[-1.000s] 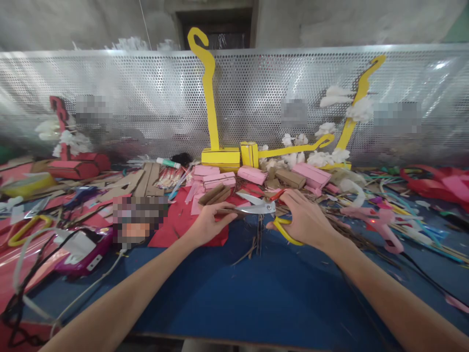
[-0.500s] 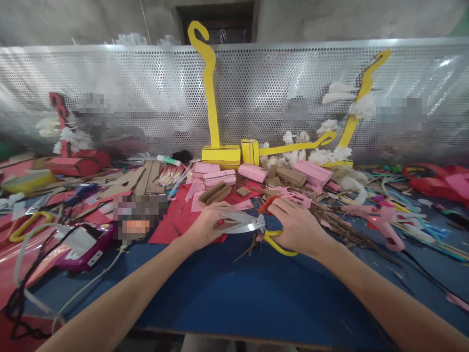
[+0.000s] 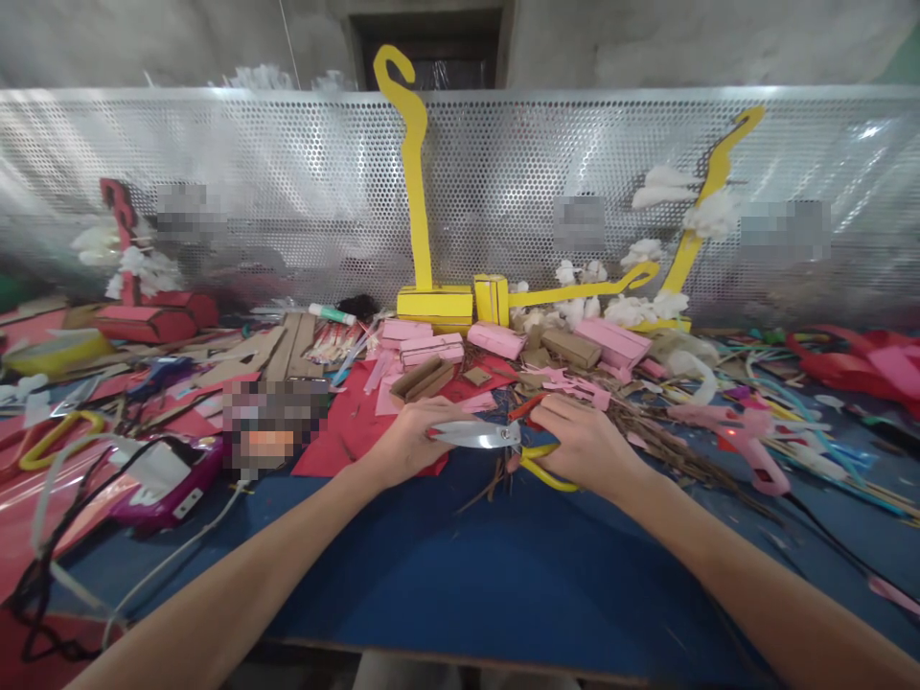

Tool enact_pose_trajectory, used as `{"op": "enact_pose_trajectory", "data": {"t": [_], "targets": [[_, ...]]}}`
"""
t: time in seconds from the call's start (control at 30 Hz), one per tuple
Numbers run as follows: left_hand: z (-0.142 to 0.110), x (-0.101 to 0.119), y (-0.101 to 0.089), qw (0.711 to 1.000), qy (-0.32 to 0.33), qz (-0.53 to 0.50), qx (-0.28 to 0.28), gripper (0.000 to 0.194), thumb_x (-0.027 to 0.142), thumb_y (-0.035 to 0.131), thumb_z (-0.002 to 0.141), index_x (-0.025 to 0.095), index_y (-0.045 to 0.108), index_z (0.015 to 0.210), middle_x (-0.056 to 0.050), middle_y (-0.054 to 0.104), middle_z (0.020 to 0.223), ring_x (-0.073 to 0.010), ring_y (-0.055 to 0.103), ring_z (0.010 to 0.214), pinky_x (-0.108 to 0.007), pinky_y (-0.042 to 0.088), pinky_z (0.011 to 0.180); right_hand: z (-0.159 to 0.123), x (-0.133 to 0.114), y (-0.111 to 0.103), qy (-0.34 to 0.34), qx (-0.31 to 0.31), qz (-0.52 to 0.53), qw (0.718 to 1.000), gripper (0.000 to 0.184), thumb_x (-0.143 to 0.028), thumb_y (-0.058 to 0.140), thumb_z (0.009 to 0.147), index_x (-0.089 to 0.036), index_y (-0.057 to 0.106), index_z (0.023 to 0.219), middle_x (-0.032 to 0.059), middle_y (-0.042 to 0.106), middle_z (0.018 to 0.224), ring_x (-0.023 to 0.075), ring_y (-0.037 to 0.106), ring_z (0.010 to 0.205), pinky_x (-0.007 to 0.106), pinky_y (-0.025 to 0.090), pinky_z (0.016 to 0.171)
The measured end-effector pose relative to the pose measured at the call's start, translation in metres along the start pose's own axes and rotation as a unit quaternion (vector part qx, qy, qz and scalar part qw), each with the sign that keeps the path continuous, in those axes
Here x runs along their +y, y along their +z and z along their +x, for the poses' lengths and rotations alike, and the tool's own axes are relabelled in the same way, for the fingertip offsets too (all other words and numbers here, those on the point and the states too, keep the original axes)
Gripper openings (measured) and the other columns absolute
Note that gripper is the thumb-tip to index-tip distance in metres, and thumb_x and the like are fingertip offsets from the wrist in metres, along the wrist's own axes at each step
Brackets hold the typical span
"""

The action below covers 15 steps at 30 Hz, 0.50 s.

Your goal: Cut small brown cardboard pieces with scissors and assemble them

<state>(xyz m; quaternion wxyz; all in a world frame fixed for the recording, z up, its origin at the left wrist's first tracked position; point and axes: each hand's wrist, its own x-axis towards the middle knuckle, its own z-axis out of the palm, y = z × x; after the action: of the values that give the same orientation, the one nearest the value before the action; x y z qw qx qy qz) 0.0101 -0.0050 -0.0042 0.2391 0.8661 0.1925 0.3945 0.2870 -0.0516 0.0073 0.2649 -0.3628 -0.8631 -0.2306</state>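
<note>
My right hand (image 3: 589, 446) grips a pair of scissors (image 3: 483, 436) with one orange-red and one yellow handle loop. The blades point left and lie together, their tips by the fingers of my left hand (image 3: 411, 443). That hand is closed in a pinch; a bit of red shows at its fingertips, but what it holds is too hidden to name. Just beyond the hands are an open brown cardboard box (image 3: 425, 380) and several pink paper-covered boxes (image 3: 495, 339). Red paper (image 3: 327, 441) lies under part of this, and thin brown twigs (image 3: 495, 476) lie below the scissors.
Yellow hooked stands (image 3: 415, 182) rise by the perforated metal panel (image 3: 287, 192). A pink glue gun (image 3: 754, 446) with a lit red spot lies at right. At left are a purple power strip (image 3: 169, 494), cables and another yellow-handled pair of scissors (image 3: 61, 441). The blue tabletop (image 3: 460, 575) is nearest me.
The scissor blades have come together from a spread position, and the handles in my right hand have drawn closer. My left hand has stayed nearly in place.
</note>
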Motion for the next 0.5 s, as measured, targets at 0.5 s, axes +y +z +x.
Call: {"op": "enact_pose_trajectory", "data": {"t": [0.5], "targets": [[-0.0009,0.0058,-0.0074,0.985,-0.007,0.092,-0.144,0.064,0.012,0.046,0.097,0.034,0.04,0.157,0.001,0.046,0.161,-0.0239,0.046,0.146,-0.044,0.036,0.124,0.0039,0.0084,-0.0049,0.218,0.057,0.087,0.97,0.037,-0.05,0.072,0.088,-0.02,0.058,0.105,0.0097,0.065,0.099,0.0298,0.063,0.093,0.037,0.048,0.078]]}}
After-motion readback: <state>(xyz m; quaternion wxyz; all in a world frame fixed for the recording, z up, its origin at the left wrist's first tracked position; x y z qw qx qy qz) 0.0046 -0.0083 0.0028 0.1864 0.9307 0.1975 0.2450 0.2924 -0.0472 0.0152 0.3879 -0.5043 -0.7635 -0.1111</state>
